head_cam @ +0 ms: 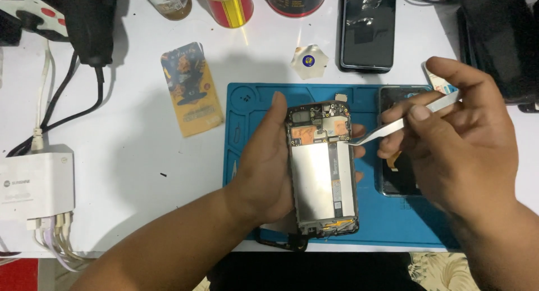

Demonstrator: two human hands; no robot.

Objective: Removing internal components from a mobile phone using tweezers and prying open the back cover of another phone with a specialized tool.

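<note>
My left hand [264, 167] grips an opened phone [323, 173] from its left side, with fingertips showing at the right edge. The phone's back is off, so the circuit board at the top and a silver metal plate below are bare. It sits just above the blue work mat [387, 218]. In my right hand [460, 145] I hold metal tweezers [393, 128]. Their tip touches the right edge of the phone's board.
A phone back cover [398, 178] lies on the mat under my right hand. A second dark phone [368, 27] lies at the top. An orange card [193, 89], a round pick [307, 60], cans [227, 4] and a white charger with cables [36, 184] sit on the white table.
</note>
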